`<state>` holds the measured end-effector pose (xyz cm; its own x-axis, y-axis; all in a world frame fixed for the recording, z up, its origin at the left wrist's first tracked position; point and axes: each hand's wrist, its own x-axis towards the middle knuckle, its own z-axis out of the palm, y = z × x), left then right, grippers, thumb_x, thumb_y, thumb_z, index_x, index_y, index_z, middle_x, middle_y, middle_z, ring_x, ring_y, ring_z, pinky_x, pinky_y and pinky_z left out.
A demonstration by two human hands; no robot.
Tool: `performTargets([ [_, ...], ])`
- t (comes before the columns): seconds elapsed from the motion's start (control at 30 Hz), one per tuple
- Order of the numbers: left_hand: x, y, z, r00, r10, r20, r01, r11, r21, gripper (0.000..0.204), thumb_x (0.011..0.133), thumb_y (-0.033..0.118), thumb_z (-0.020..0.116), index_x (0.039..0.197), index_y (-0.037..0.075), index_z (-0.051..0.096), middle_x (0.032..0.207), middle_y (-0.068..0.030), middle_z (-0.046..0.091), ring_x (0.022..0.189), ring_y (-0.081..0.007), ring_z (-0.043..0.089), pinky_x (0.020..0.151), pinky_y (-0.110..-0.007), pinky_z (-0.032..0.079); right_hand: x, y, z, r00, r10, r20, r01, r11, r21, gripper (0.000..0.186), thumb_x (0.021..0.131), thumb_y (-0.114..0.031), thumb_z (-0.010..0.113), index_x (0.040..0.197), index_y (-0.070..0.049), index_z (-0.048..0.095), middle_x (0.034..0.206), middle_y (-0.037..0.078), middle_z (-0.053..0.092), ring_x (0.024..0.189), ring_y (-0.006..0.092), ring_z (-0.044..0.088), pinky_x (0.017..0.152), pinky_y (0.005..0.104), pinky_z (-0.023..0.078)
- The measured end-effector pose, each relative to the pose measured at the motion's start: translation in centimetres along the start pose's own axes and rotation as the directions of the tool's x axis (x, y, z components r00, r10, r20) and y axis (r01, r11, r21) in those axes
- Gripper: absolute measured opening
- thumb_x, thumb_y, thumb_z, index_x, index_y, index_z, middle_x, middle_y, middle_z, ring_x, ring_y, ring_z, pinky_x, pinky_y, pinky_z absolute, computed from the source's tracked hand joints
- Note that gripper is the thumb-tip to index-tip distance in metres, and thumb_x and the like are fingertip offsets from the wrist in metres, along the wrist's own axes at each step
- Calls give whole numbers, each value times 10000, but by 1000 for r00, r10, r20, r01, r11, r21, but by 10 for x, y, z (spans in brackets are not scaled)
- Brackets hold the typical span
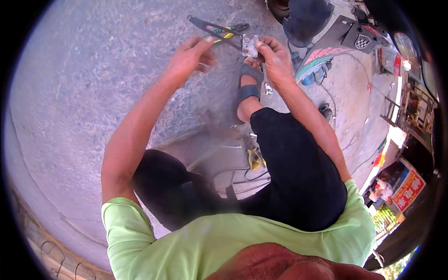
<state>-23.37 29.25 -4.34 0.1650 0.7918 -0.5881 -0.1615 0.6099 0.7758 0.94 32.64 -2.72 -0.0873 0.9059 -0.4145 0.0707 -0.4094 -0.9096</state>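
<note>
My right hand (pixel 275 58) pinches a silver metal plate (pixel 249 46) attached to a dark triangular frame (pixel 205 25), just above my sandalled foot (pixel 249 91). To its left, my left hand (pixel 191 60) is open with loosely bent fingers, beside the yellow-and-teal handled pliers (pixel 240 27). The pliers lie behind the frame, partly hidden by it. A small shiny metal piece (pixel 268 88) is on the concrete right of my foot. Between my legs lies a yellow-handled tool (pixel 255 158).
Speckled concrete (pixel 79 102) extends leftward. At the upper right stands a scooter's grey body (pixel 336 42), with a blue power tool (pixel 311 77) and cables beneath. Farther right are a wooden rack (pixel 413 109) and a red signboard (pixel 406 189). Coiled wire (pixel 51 259) lies at the lower left.
</note>
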Motion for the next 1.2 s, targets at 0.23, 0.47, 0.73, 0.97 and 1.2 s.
performTargets([
  [0.23,-47,-129,-155,769,583,-263,35,372,927,488,939,363,616,1283,24,545,1281,-204,569,1200,-368,537,987,-433,436,-8,8,6,997,-33,72,36,999,-39,186,948,-170,631,1049,-14,630,901,35,674,772,90,646,660,232,523],
  [0.47,-84,-192,-161,696,698,-168,96,141,985,506,940,324,611,1386,107,508,1490,-127,437,1411,-332,356,1113,-504,287,-8,11,17,999,-24,40,26,998,-64,180,948,-165,638,1064,-28,626,923,21,666,782,82,630,693,234,528],
  [0.73,-84,-200,-168,669,726,-159,92,130,987,516,926,333,607,1395,141,510,1502,-101,433,1414,-304,358,1121,-489,265,-6,13,28,999,-43,23,45,993,-108,183,948,-165,636,1072,-32,616,900,22,660,721,82,631,660,229,551],
  [0.97,-88,-197,-169,676,719,-162,104,125,987,515,925,323,607,1396,143,502,1493,-102,440,1416,-300,353,1119,-490,267,-21,-21,40,992,-127,-25,119,969,-215,265,919,-198,655,1073,17,646,854,37,641,710,93,593,581,239,500],
  [1.2,-93,-196,-166,658,733,-170,58,176,983,523,919,307,612,1389,104,504,1499,-134,424,1420,-319,349,1116,-508,283,-62,-86,47,982,-189,27,181,879,-442,327,926,-225,645,1099,52,621,931,88,638,774,124,609,573,280,552],
])
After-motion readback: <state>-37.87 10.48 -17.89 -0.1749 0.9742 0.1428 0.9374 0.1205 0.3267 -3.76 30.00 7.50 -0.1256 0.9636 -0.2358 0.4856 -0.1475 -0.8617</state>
